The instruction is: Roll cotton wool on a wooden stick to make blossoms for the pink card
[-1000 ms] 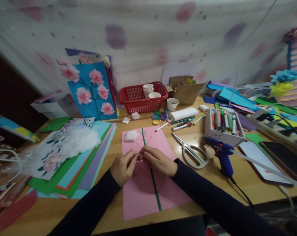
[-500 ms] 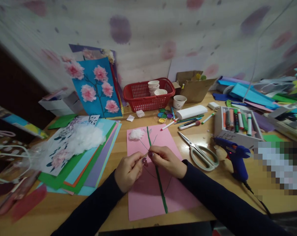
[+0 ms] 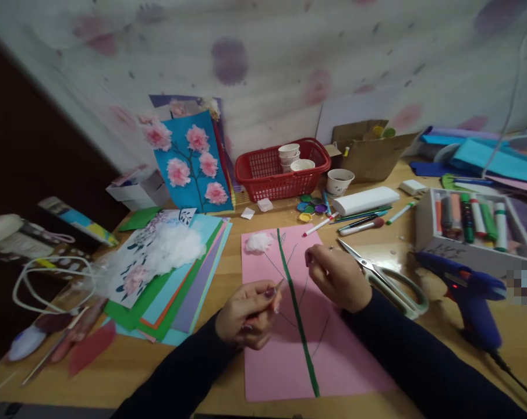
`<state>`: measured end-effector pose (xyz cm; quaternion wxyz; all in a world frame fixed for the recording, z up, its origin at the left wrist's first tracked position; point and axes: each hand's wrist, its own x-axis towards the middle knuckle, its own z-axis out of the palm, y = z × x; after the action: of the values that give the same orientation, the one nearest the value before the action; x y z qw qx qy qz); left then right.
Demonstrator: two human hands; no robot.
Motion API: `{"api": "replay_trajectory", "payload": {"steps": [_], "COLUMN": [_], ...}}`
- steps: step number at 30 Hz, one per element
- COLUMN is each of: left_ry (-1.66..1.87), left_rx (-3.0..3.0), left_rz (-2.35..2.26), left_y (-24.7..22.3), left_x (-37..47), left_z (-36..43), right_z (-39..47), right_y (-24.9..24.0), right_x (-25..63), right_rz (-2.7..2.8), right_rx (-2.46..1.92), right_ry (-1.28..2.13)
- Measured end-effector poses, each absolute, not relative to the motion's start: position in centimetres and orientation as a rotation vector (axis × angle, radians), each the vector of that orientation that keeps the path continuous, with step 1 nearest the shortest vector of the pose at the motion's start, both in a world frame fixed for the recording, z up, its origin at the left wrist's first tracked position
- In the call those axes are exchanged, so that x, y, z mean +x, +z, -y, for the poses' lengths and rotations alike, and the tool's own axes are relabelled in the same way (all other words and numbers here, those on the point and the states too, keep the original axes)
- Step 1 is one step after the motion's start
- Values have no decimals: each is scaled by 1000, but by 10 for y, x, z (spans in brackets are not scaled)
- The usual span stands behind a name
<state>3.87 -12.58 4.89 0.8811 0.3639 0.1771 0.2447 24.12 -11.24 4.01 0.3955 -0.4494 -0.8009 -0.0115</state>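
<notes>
Over the pink paper [image 3: 276,372], my left hand [image 3: 250,314] pinches a thin pale piece with a pointed tip [image 3: 282,284]; most of it is hidden by the fingers. My right hand [image 3: 339,278] is raised to the right of it, fingertips pressed together; whatever they may hold is too small to make out. A thick green stem [image 3: 296,299] runs down the paper, with thin pencilled branches to both sides. At the paper's upper left sits a white fluffy cotton tuft [image 3: 258,242].
Scissors [image 3: 377,273] and a blue glue gun [image 3: 468,297] lie to the right, by a box of markers [image 3: 446,247]. Coloured sheets [image 3: 197,291] topped with cotton [image 3: 173,247] are at left. Behind stand a red basket [image 3: 263,189], a paper cup [image 3: 339,183] and a blue flower picture [image 3: 188,203].
My hands were together over the stem; now they are apart, the right moved right and up, the left lower. The view has swung left, so the things on the table appear further right.
</notes>
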Motion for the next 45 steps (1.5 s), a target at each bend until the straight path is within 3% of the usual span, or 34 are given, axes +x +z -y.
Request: {"api": "replay_trajectory", "payload": {"steps": [7,14,18,36,40,45], "left_ry": [502,472,420,316,308,677], "left_rx": [657,658,645,422,495,655], "left_rz": [-235,-286,-321,-201,-230,-412], "left_y": [49,51,52,56,56,51], "left_x": [39,39,38,33,38,53], "left_z": [124,124,123,123,130,136], "right_z": [107,122,129,120,114,103], "right_y": [42,59,55,52,57,58], "right_x": [245,234,227,223,242,271], "right_rz": [1958,2141,2143,2257,2202,2024], "right_rx": [-1141,-867,-809,-776,-985,-1469], "right_ry": [-152,667,781,-230,-313,-573]}}
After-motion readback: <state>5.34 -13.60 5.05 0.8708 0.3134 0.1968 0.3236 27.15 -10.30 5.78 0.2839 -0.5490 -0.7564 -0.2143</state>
